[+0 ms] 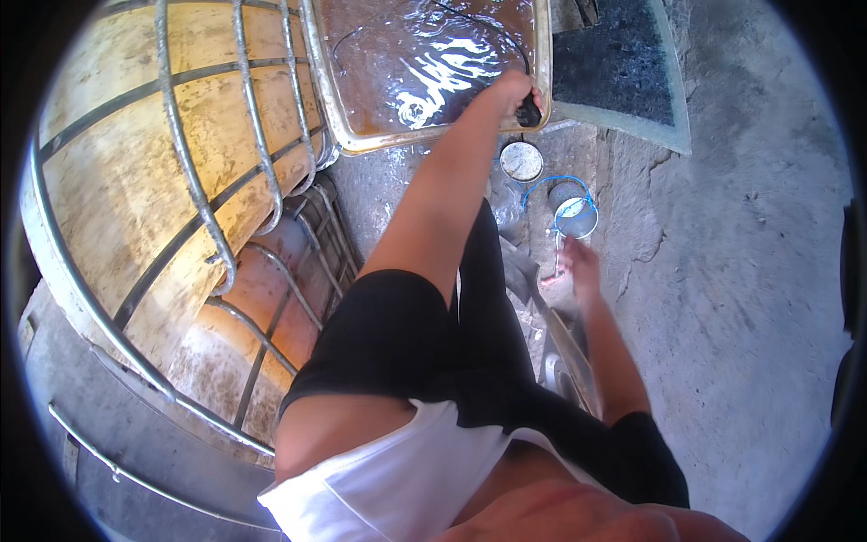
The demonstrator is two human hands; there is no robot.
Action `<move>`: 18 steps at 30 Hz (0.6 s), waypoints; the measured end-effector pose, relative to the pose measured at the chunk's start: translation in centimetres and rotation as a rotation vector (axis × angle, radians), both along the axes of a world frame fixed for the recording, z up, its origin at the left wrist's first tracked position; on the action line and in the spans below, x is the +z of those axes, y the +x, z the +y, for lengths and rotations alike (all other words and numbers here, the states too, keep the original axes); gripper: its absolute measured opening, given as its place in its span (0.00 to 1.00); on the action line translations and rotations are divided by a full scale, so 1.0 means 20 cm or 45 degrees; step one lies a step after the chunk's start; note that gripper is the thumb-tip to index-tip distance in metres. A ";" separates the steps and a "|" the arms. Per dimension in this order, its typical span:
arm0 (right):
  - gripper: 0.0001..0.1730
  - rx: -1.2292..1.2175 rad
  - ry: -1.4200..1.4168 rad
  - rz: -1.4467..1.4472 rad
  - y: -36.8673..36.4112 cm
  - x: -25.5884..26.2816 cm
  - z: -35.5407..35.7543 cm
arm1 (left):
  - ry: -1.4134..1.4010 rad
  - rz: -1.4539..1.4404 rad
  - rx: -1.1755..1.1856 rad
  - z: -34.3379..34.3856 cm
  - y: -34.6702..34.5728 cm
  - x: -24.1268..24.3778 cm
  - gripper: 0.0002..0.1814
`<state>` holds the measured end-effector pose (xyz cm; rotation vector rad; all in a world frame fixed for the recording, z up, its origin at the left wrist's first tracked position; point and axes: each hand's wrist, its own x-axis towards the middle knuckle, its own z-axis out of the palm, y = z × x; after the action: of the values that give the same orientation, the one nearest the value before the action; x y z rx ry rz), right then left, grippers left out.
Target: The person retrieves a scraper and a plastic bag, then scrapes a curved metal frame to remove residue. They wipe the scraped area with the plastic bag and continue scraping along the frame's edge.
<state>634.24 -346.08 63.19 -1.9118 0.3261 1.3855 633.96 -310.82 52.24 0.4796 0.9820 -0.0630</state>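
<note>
My left hand [515, 91] grips a black object [529, 112] at the near right corner of a rectangular tub [406, 141]. From that hand a black cord [504, 32] runs up over the brown, rippling water [433, 81] in the tub. The object's exact kind is hidden by my fingers. Lower down, my right hand [580, 265] is blurred just below a small bucket [576, 220] with blue rope [557, 179] tied to it. Whether those fingers hold anything is unclear. Beyond that bucket stands a round container [521, 161] with a whitish, speckled top.
On the left, a stained yellowish tank [122, 196] sits inside a metal bar cage [177, 135]. A shovel [520, 272] with a long handle [567, 342] lies beside my leg. Dark sheet with a pale border [613, 74] lies right of the tub, on rough concrete floor [731, 271].
</note>
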 end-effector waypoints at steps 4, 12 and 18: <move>0.18 -0.202 -0.149 0.123 -0.21 0.10 -0.28 | -0.136 0.011 -0.071 -0.35 -0.01 -0.33 0.10; 0.16 -0.306 -0.198 0.128 -0.45 0.03 -0.66 | 0.596 0.734 -0.100 -0.78 -0.16 -0.91 0.08; 0.15 -0.421 -0.196 0.111 -0.50 0.04 -0.69 | 0.902 0.466 -0.530 -0.82 0.03 -0.83 0.25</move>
<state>624.20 -359.80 63.99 -1.8199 0.7744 1.2512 634.47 -327.16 35.66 1.3579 1.2408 -0.1838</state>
